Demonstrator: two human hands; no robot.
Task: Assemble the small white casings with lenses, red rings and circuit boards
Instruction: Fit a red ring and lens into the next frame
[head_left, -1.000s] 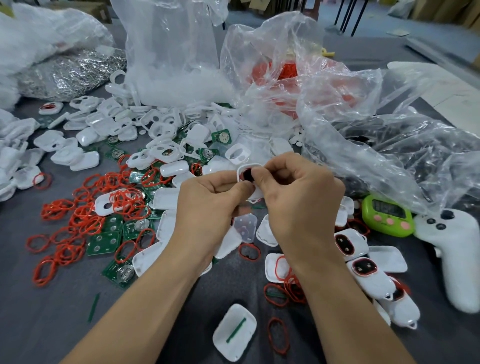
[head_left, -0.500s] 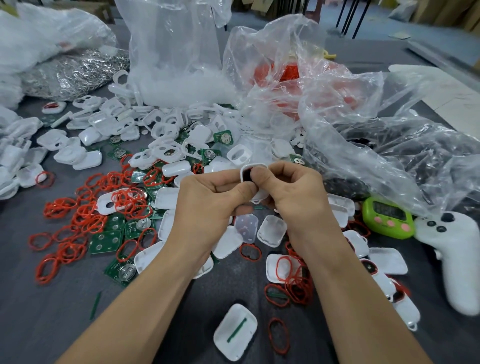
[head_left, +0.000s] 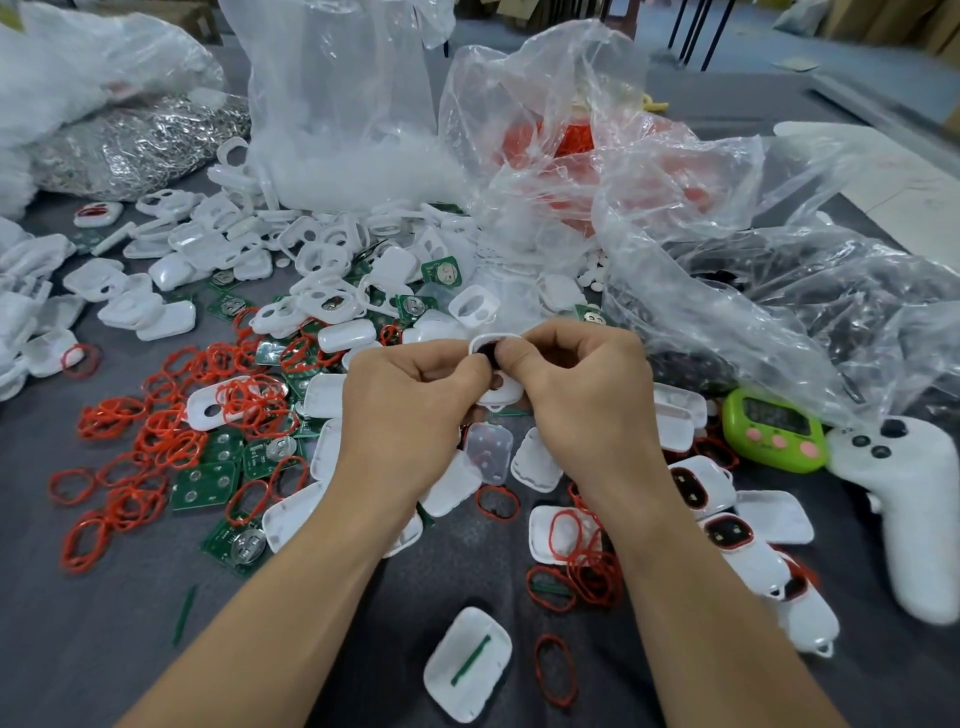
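We see the left hand (head_left: 415, 415) and the right hand (head_left: 587, 400) with fingers curled, both gripping one small white casing (head_left: 503, 391) held up between them, thumb tips meeting on a dark piece (head_left: 487, 353) in its upper opening. Its long axis runs up and away from us, open face towards us. The thumbs hide its middle, so we cannot tell what the dark piece is.

A: Any text readable?
B: None. Timer (head_left: 772, 430) at 3 o'clock has a dark display, digits illegible.
A: Boards?
B: One board (head_left: 262, 460) at 8 o'clock shows white print, too small to read. No other print, label or number I can make out.
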